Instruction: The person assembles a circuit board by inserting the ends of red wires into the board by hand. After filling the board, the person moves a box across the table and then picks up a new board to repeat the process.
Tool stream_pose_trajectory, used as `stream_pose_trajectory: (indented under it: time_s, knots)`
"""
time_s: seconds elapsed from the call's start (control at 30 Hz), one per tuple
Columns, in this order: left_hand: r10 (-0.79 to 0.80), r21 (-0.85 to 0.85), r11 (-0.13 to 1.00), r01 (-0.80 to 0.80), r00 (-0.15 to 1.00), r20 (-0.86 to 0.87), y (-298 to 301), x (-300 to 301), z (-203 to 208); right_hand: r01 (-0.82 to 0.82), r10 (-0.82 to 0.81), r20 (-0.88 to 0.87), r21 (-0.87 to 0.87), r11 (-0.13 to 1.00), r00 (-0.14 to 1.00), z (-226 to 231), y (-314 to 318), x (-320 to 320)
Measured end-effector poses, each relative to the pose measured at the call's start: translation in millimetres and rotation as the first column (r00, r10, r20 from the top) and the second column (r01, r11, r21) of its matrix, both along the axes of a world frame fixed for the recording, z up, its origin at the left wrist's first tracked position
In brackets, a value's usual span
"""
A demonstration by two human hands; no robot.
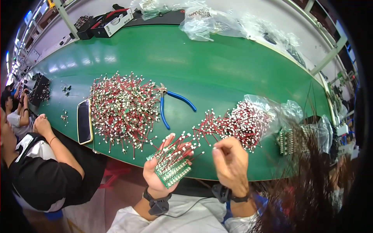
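Note:
My left hand point(152, 173) is closed around the edge of a green circuit board panel point(173, 173) near the table's front edge. Rows of pale connectors cover the panel, and several red wires with white plugs point(179, 149) stick up from its far part. To the right, my right hand point(232, 157) pinches a small white connector point(215, 148) between thumb and fingertips; the rest of it is hidden. Just beyond this hand lies a heap of red wires with white plugs point(248, 123). A bigger heap of red wires with small boards point(122, 108) lies beyond my left hand, to its left.
Blue-handled cutters point(163, 110) lie beside the bigger heap, and a phone point(84, 121) lies at its left. More board panels point(291, 140) and plastic bags point(291, 110) are at the right. A box point(112, 23) stands at the back left. A co-worker point(46, 167) sits at the left.

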State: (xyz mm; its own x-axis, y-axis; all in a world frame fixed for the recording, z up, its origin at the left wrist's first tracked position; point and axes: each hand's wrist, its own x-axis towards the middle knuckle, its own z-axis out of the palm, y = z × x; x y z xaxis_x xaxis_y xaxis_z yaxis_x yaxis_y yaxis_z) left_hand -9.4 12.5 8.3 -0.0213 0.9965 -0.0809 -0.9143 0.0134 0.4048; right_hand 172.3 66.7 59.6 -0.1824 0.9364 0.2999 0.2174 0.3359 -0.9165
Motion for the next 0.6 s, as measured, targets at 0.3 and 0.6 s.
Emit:
stream_pose_trajectory:
  time_s: [0.3,0.6]
  knots:
    - [0.025,0.04,0.999,-0.022,0.997,-0.074,0,2,4,-0.219,0.139,0.271,0.289,0.932,0.953,-23,-27,-23]
    - [0.016,0.032,0.999,-0.012,0.992,-0.129,1,7,14,-0.248,0.137,0.355,0.288,0.925,0.925,-26,-32,-20]
